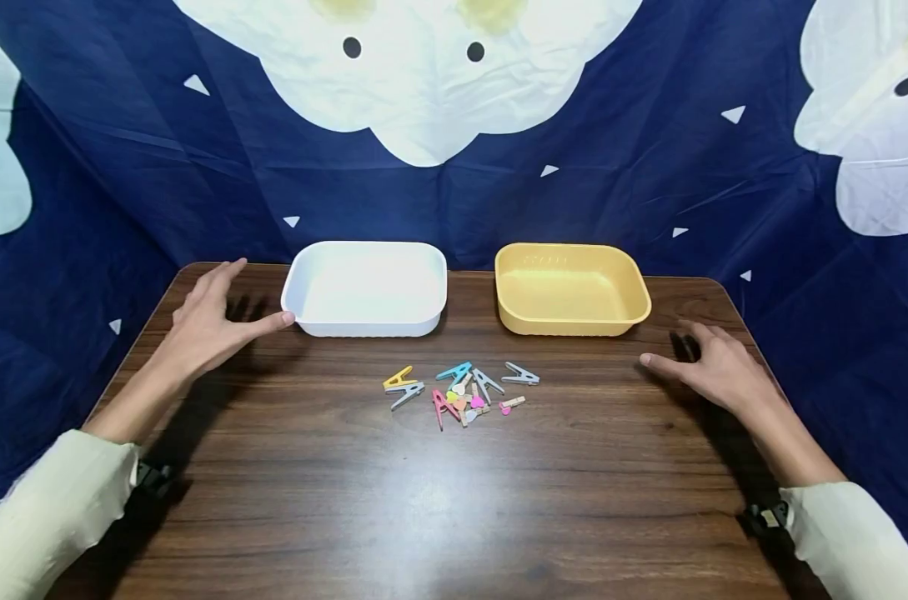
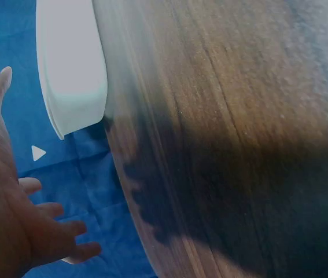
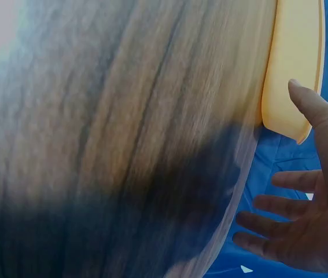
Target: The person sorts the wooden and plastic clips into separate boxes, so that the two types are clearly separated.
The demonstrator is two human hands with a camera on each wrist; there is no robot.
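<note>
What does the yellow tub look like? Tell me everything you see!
The yellow tub is a rounded rectangle, open on top, with a shiny, plastic-looking surface. Faint marks show on its far inner wall. It stands upright near the far edge of the wooden table, right of the white tub, apart from it. Only the table seems to touch it; the right hand is nearby.

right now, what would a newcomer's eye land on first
Likely the colourful clips on the table, before a white tub on the left and a yellow tub on the right. The empty left hand and right hand flank them. Behind hangs a blue cloth with white shapes.
</note>
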